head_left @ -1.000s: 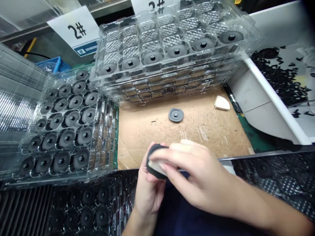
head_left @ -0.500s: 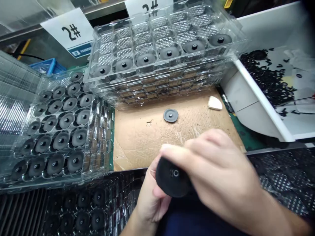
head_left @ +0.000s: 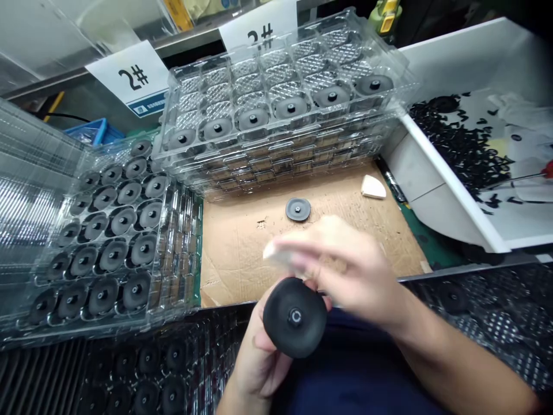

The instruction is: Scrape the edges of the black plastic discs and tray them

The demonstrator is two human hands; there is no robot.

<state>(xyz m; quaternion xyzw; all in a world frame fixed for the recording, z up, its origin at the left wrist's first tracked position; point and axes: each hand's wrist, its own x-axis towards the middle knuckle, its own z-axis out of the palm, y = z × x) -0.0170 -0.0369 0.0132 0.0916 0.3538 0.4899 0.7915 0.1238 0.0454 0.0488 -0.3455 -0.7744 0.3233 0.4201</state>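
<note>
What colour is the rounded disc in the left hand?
The rounded disc is black, clearest in the head view.

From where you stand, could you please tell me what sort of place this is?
Most likely a factory workstation for small parts: stacked clear plastic trays hold rows of dark discs resembling the black disc in the left hand, and a white bin holds a heap of small black pieces.

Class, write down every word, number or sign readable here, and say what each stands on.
"2#": left white sign.
"2#": right white sign, partly behind the clear tray.
Small print on the left sign's blue strip: too blurred to read.
No other readable text.
</note>
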